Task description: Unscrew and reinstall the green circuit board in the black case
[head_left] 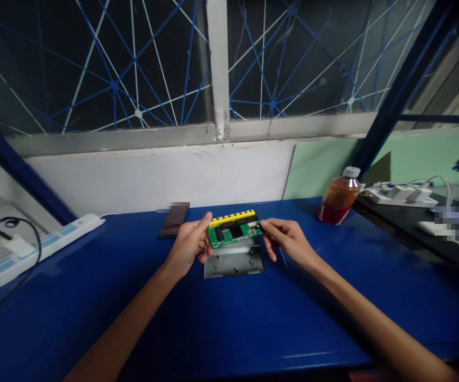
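A green circuit board [225,236] with black chips and a yellow row of ports along its far edge is held up between my hands. My left hand [192,241] grips its left end, thumb on top and fingers curled beneath. At the other end, my right hand [287,236] pinches the board's right corner between thumb and fingers. Under the board, an open grey metal casing [235,265] lies on the blue table, its far part hidden behind the board.
A dark flat slab, perhaps a phone [174,220], lies behind my left hand. White power strips [66,233] sit at the left and on a dark surface at right. A bottle of reddish drink [338,199] stands at the back right of the blue table [197,329].
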Tool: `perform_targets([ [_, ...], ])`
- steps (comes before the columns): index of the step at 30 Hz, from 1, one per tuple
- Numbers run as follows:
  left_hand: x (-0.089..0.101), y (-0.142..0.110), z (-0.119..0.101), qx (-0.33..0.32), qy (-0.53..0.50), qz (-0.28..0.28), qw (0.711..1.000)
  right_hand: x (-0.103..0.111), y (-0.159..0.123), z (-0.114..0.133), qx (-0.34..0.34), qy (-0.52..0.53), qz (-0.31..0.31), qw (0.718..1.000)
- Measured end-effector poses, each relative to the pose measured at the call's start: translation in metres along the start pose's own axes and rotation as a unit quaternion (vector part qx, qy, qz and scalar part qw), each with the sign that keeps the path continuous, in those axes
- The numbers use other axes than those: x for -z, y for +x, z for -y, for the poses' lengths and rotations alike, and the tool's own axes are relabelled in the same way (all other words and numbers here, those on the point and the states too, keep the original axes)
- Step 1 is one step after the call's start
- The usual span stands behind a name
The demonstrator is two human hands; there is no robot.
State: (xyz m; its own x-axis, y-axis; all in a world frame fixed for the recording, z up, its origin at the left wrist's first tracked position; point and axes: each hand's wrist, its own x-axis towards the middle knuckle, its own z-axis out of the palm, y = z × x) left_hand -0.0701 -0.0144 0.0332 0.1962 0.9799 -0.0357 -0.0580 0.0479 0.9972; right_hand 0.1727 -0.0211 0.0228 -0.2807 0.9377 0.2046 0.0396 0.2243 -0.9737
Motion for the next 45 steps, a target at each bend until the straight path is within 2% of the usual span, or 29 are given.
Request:
perform_targets([
  [5, -0.007, -0.007, -0.001, -0.007, 0.032, 0.03, 0.999, 0.001, 0.003, -0.005, -0.018, 0.021, -0.009, 1.0],
  [11, -0.004, -0.004, -0.002, -0.013, 0.043, 0.008, 0.999, 0.004, 0.0, 0.001, -0.022, 0.047, -0.021, 0.998],
  [15, 0.0, 0.001, 0.001, 0.0, 0.061, 0.002, 0.998, 0.003, -0.005, 0.006, -0.011, 0.052, -0.001, 0.999],
  [21, 0.003, 0.009, 0.016, 0.034, 0.088, 0.022, 0.995, 0.0, -0.01, 0.008, -0.006, 0.05, 0.047, 0.998],
  [24, 0.003, 0.01, 0.018, 0.036, 0.087, 0.023, 0.995, -0.001, -0.01, 0.01, 0.003, 0.042, 0.049, 0.998],
  [30, 0.001, 0.006, 0.009, 0.038, 0.072, 0.027, 0.996, -0.001, -0.009, 0.014, 0.018, -0.007, 0.006, 1.0],
  [34, 0.003, 0.004, 0.004, 0.012, 0.051, 0.027, 0.998, 0.001, -0.007, 0.011, 0.019, -0.018, -0.027, 0.999],
  [45, 0.0, -0.006, -0.014, -0.006, 0.026, 0.056, 0.998, 0.004, -0.002, 0.006, 0.014, -0.043, -0.036, 0.998],
])
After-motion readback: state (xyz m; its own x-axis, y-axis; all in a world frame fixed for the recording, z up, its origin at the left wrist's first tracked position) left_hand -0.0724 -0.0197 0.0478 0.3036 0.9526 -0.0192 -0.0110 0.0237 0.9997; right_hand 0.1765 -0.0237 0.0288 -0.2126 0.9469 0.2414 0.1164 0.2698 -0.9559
